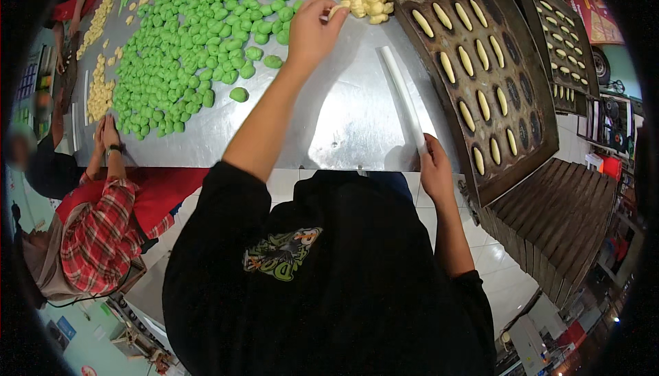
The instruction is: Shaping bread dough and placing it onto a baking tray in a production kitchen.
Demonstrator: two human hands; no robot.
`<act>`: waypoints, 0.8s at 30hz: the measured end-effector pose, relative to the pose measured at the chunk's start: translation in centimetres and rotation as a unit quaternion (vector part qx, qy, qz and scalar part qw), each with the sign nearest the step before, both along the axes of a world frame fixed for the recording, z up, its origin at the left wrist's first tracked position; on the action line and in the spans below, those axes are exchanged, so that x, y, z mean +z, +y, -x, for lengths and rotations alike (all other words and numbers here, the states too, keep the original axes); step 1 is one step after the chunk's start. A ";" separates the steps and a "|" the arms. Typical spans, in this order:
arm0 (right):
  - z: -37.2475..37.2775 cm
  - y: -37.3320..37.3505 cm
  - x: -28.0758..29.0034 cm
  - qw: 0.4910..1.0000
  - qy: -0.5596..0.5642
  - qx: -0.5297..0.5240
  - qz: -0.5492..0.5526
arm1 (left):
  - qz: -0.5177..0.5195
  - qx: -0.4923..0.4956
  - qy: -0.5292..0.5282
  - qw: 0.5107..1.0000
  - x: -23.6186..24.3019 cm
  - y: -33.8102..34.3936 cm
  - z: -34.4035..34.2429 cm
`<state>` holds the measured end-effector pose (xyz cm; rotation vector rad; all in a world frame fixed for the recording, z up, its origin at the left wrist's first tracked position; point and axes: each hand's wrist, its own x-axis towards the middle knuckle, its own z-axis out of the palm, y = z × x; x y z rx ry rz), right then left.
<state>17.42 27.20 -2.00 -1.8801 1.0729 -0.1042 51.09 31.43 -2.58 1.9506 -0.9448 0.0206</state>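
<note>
My left hand (314,32) reaches across the metal table, its fingers closed on a piece of pale yellow dough (336,12). Right beside those fingers is a small heap of pale dough pieces (368,2). My right hand (436,168) grips the near end of a white rolling pin (402,96) at the table's front edge. The pin lies slantwise, pointing away from me. To its right stands a dark baking tray (449,111) with rows of oval hollows. Slim pale dough sticks (465,59) lie in many of them; the rightmost hollows hold none.
Many green dough balls (185,53) cover the table's left half. Beyond them lie more pale pieces (101,94). A person in a red checked shirt (99,238) works at the left. Another filled tray (559,32) stands far right, above stacked trays (549,218).
</note>
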 end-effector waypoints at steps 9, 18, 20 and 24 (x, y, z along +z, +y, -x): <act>-0.2 -0.7 0.2 0.995 -0.049 0.014 -0.089 | -0.177 -0.217 -0.004 0.960 -2.0 9.5 16.8; -2.7 -1.3 -0.5 0.890 -0.019 0.340 0.304 | -0.269 -0.181 -0.073 0.943 -2.8 14.5 14.2; -3.0 -1.0 -2.1 0.881 -0.017 0.333 0.337 | -0.266 -0.160 -0.103 0.945 -2.6 14.0 14.2; -6.5 -1.8 -2.4 0.850 0.078 0.351 0.385 | -0.329 -0.094 -0.131 0.931 -2.3 11.6 12.8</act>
